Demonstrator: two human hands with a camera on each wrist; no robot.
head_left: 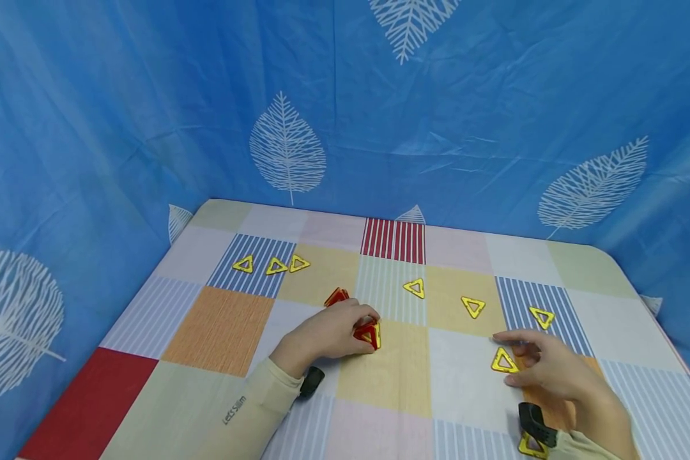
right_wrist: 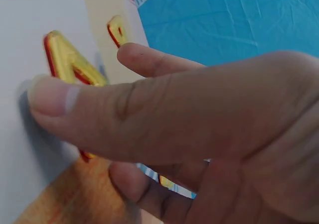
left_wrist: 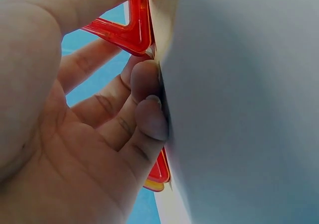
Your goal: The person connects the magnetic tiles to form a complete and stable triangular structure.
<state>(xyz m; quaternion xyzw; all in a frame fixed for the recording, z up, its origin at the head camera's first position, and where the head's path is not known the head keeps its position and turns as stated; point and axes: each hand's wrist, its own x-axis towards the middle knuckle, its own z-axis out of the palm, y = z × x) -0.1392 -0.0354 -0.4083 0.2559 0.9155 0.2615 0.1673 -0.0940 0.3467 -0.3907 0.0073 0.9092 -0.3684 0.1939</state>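
Note:
My left hand (head_left: 336,329) pinches a red triangular frame tile (head_left: 365,333) between thumb and forefinger, low over the patchwork cloth. A yellow edge shows behind that tile at its right. Just beyond the knuckles lie more red triangular tiles (head_left: 337,296), partly hidden by the hand. On the right side, my right hand (head_left: 558,370) has thumb and forefinger spread around a yellow triangular frame tile (head_left: 501,361) lying flat. In the right wrist view the thumb overlaps this yellow tile (right_wrist: 65,59), whose side edge is red.
Several yellow triangles lie about: three at the far left, including one tile (head_left: 243,264), and others across the middle and right, such as a tile (head_left: 473,306). Another yellow tile (head_left: 532,445) is partly under the right wrist. A blue leaf-print curtain (head_left: 351,128) hangs behind the table.

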